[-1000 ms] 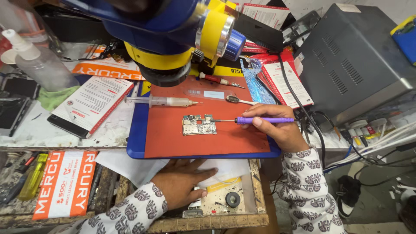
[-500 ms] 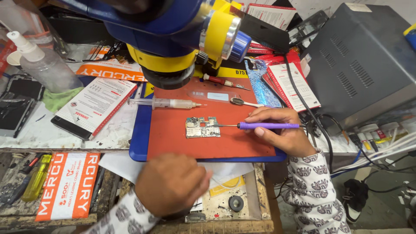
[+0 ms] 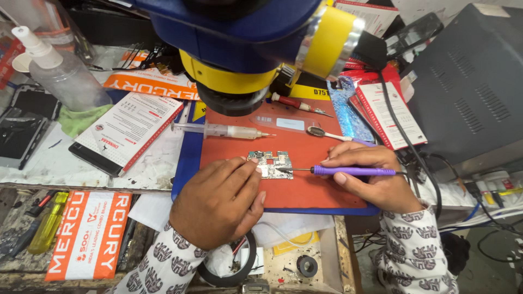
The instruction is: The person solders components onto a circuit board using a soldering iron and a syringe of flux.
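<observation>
Bench is pretty cluttered: an orange-and-white flat pack sits at the front left edge, a white pack with a red stripe lies left of the red mat, and a red-and-white pack is off to the right. A clear spray bottle with clear liquid stands far left, and a syringe with pale paste lies on the mat. The board is mid-mat. Left hand rests loose, fingertips on the board; right hand grips a purple iron, tip on the board.
</observation>
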